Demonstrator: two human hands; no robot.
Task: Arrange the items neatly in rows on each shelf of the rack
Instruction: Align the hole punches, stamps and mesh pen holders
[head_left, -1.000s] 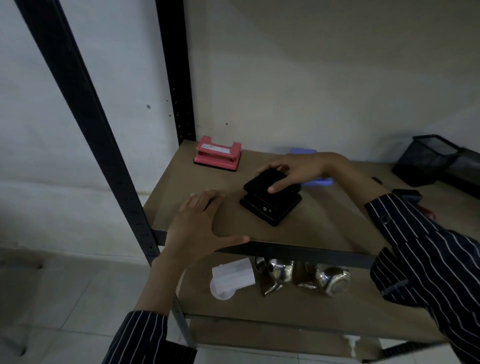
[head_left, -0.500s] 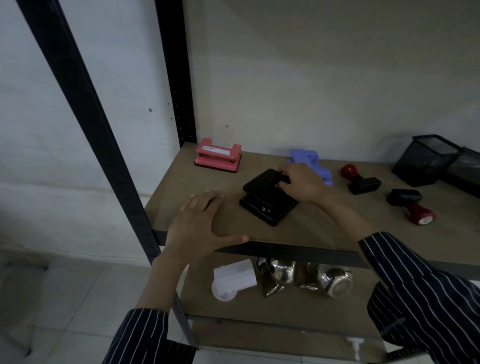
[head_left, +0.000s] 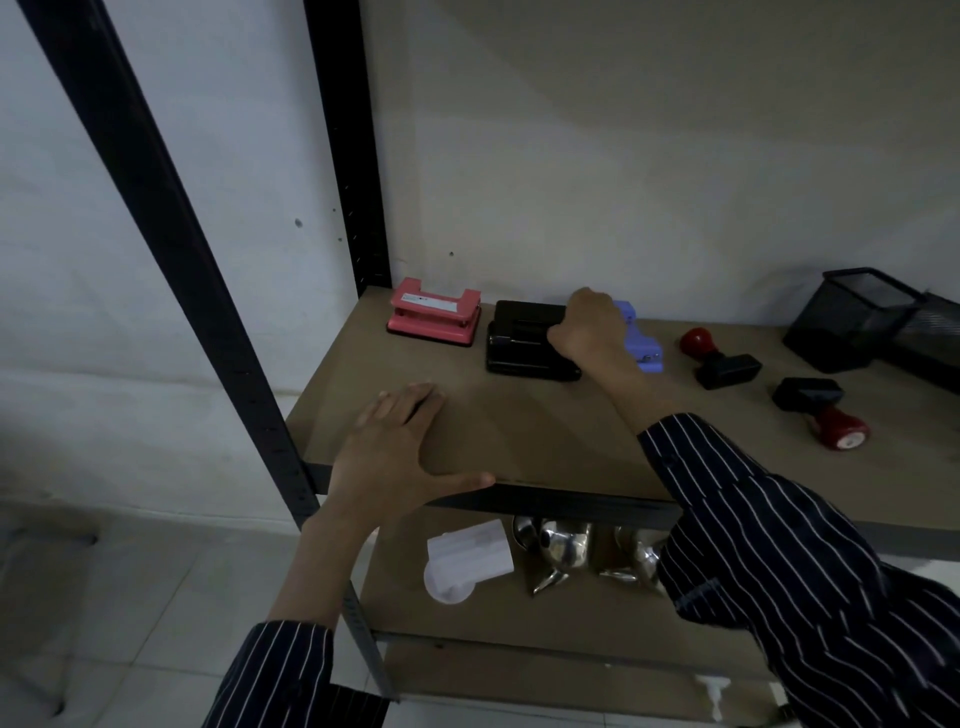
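A black hole punch (head_left: 524, 338) sits at the back of the brown shelf (head_left: 519, 431), right beside a pink hole punch (head_left: 434, 318) near the back left post. My right hand (head_left: 589, 327) grips the black punch at its right end and partly covers a purple punch (head_left: 641, 340) just to its right. My left hand (head_left: 395, 452) lies flat on the shelf's front edge, fingers spread, holding nothing. Two red-and-black stamps (head_left: 719, 358) (head_left: 823, 410) lie further right.
Black mesh pen holders (head_left: 852, 319) stand at the back right. On the lower shelf (head_left: 519, 613) lie a white plastic piece (head_left: 467, 561) and shiny metal items (head_left: 563, 551). Black rack posts (head_left: 348, 145) (head_left: 171, 260) rise at the left.
My right hand has carried the black punch from the middle of the shelf to the back, turned it square, and set it next to the pink punch. My left hand stayed put.
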